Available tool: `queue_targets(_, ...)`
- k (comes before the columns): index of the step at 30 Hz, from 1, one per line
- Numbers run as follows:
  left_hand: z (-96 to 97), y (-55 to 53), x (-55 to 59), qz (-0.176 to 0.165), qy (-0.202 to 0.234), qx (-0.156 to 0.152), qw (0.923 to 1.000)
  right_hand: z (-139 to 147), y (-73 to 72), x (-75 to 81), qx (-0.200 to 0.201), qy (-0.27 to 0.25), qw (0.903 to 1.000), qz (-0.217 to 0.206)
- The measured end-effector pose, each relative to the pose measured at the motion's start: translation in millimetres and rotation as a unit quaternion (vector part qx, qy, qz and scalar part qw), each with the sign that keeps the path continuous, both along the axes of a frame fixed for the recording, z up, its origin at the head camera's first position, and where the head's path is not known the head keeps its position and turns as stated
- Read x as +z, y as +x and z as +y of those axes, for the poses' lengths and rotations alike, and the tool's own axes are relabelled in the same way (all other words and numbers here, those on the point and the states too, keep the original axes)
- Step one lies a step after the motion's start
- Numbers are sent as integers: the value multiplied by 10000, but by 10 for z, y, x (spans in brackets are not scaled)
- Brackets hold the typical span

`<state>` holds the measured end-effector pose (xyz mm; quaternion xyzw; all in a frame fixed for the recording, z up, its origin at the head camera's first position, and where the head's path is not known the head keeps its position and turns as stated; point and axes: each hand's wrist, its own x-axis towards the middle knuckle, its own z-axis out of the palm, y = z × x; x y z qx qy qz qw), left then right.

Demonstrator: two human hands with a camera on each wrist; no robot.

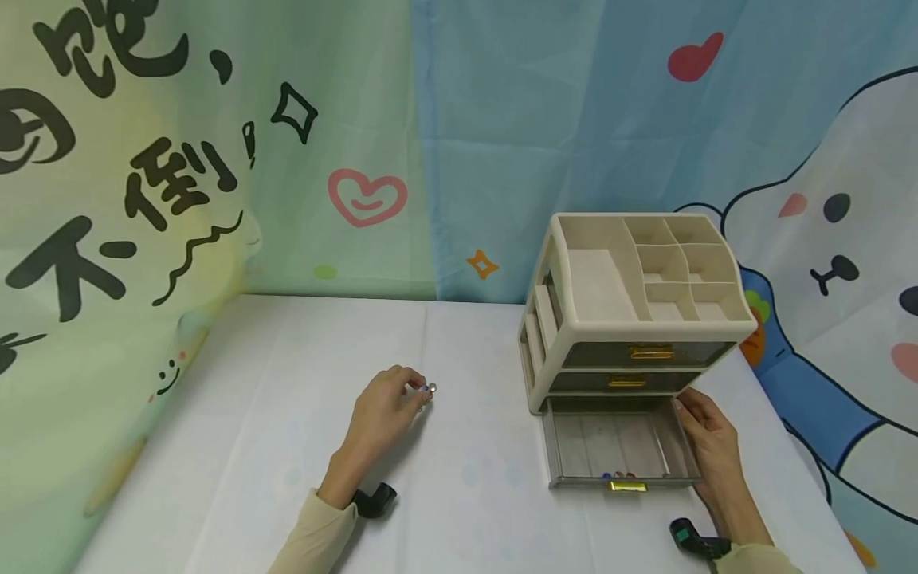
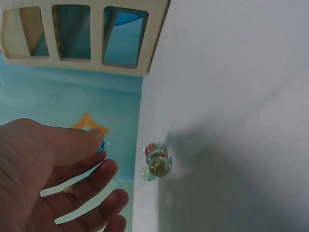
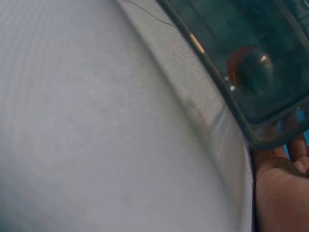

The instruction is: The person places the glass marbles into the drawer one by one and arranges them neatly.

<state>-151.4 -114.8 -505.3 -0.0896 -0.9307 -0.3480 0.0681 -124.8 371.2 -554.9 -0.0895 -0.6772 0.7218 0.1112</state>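
Observation:
In the head view my left hand (image 1: 390, 410) is low over the white table, thumb and forefinger pinching a blue-tinted glass marble (image 2: 103, 144). Just beyond the fingertips, a small cluster of clear and reddish marbles (image 2: 158, 165) lies on the tabletop. My right hand (image 1: 710, 438) holds the right side wall of a pulled-out, see-through grey drawer (image 1: 610, 438); part of its fingers is hidden by the drawer. Several small marbles (image 1: 618, 475) lie along the drawer's front, and one reddish marble (image 3: 248, 70) shows through its wall in the right wrist view.
The cream desktop cabinet (image 1: 663, 311) stands at the right of the table (image 1: 480, 446), with open compartments on top. Two upper drawers with gold handles (image 1: 651, 351) are closed. A printed cloth (image 1: 502, 143) hangs behind the table.

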Motion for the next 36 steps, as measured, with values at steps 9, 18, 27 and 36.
queue_targets(9,70,28,25,406,-326,-128,9986,14,-9,-3,67,43,10000,-14)
queue_targets(18,133,12,64,564,-200,-371,9975,10,-17,-13,30,-38,10000,50)
queue_targets(27,313,19,103,796,-167,-628,9947,9,-24,8,60,-6,10000,10)
queue_targets(36,579,90,190,966,-279,-1050,9894,0,-21,6,26,-60,10000,-45)
